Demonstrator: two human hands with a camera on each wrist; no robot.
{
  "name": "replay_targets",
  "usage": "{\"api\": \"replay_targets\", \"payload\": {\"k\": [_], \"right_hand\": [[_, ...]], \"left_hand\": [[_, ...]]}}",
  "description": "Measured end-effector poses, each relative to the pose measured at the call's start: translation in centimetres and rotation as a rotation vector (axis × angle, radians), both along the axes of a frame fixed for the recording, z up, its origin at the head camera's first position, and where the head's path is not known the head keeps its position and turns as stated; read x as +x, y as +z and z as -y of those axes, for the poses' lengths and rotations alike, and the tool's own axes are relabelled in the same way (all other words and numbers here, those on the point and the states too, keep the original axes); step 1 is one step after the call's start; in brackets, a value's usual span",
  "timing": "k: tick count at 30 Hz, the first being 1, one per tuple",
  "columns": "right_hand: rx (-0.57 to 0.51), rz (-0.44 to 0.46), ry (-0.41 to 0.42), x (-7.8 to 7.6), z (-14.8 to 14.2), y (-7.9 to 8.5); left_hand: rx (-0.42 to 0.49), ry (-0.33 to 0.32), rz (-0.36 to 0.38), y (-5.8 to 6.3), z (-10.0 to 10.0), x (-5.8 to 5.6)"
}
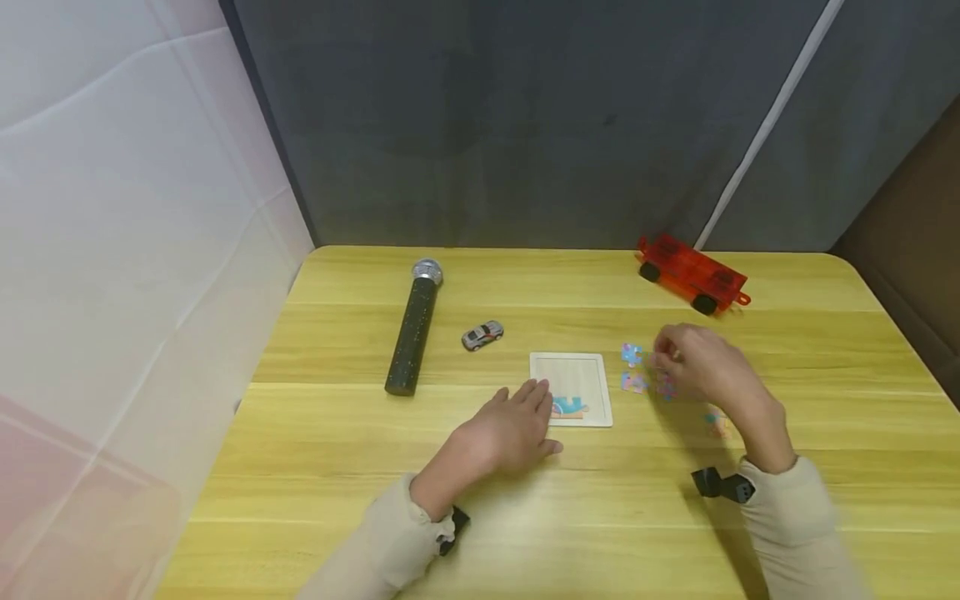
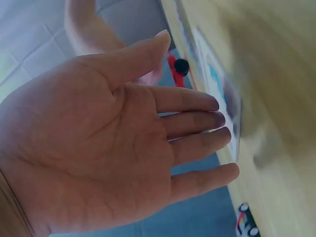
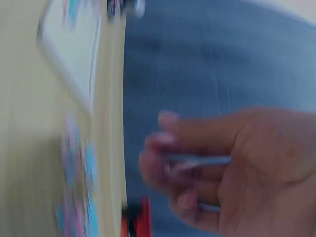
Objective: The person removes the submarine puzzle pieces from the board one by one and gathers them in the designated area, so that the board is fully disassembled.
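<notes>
A square puzzle board (image 1: 573, 371) with a pale rim lies on the table. Joined blue and orange puzzle pieces (image 1: 570, 407) fill part of its lower edge. My left hand (image 1: 510, 429) is at the board's left side, fingers straight and fingertips over its rim; its palm (image 2: 108, 143) shows in the left wrist view. To the right, my right hand (image 1: 708, 362) hovers by loose puzzle pieces (image 1: 633, 382), its fingers bent and the thumb near them. Motion blurs this hand (image 3: 212, 168) in the right wrist view, so whether it holds a piece is unclear.
Another loose piece (image 1: 717, 422) lies under my right forearm. A red toy wagon (image 1: 693, 273) stands at the back right. Left of the board are a small silver toy car (image 1: 482, 335) and a black microphone (image 1: 414, 333). A grey partition (image 1: 465, 125) borders the table's back.
</notes>
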State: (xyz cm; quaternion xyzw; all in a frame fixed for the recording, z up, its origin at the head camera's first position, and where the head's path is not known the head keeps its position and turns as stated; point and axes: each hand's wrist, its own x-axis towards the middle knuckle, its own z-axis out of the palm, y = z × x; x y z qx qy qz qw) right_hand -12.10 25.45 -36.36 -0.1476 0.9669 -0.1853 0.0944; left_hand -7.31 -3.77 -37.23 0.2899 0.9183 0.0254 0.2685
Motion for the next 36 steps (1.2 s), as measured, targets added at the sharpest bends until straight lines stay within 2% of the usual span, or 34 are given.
{"api": "replay_targets", "payload": {"k": [3, 7, 13, 19, 25, 28, 33, 36], "right_hand": [[-0.077, -0.079, 0.089, 0.4, 3.6, -0.3], [-0.092, -0.093, 0.163, 0.7, 5.8, -0.8], [-0.050, -0.100, 0.181, 1.2, 7.2, -1.8], [0.023, -0.041, 0.230, 2.1, 9.0, -3.1], [0.049, -0.035, 0.186, 2.6, 9.6, -3.6], [-0.005, -0.001, 0.178, 2.1, 9.4, -3.9], [-0.249, 0.143, 0.153, 0.3, 7.6, -3.9], [-0.348, 0.173, 0.124, -0.4, 5.9, -3.3]], "left_hand": [[-0.041, -0.027, -0.014, -0.1, -0.4, 0.5], [-0.065, -0.037, -0.031, -0.3, -0.6, 0.7], [-0.075, -0.018, -0.029, -0.4, -0.7, 0.7], [-0.081, -0.005, -0.017, -0.4, -0.8, 0.8], [-0.095, -0.018, -0.030, -0.4, -0.9, 0.8], [-0.095, -0.022, -0.032, -0.4, -1.0, 0.8], [-0.092, -0.013, -0.020, -0.4, -1.0, 0.7], [-0.090, -0.011, -0.019, -0.3, -1.0, 0.8]]}}
